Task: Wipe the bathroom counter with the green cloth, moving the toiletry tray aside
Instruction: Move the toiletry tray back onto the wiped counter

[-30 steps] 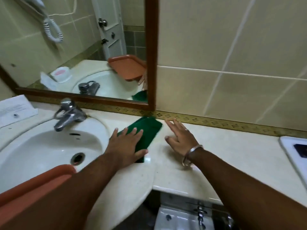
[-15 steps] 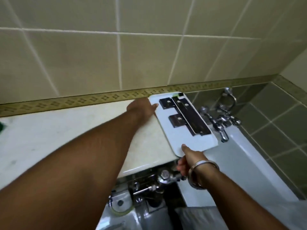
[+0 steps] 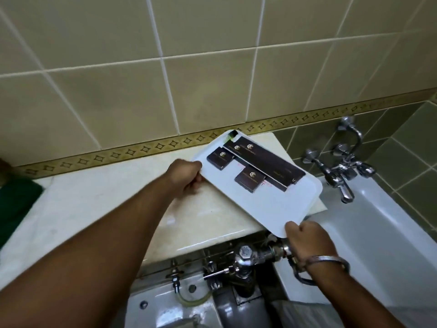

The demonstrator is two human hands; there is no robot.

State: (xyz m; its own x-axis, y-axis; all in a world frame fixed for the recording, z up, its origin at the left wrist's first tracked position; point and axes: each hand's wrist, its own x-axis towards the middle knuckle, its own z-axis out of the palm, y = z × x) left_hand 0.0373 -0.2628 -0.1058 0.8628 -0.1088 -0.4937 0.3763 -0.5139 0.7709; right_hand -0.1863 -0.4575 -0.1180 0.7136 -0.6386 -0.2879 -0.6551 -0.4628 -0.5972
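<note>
Head view: both hands pinch the white toiletry tray (image 3: 272,204), left hand (image 3: 185,176) at its far-left rim, right hand (image 3: 305,237) at its near corner, probably freeing the counter (image 3: 118,209); green cloth (image 3: 16,202) lies well left of the tray.

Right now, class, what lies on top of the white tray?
On the white tray lie two small dark boxes and long dark boxes, side by side. A dark-and-green item at the far corner is partly hidden. The counter beneath the tray is covered.
</note>
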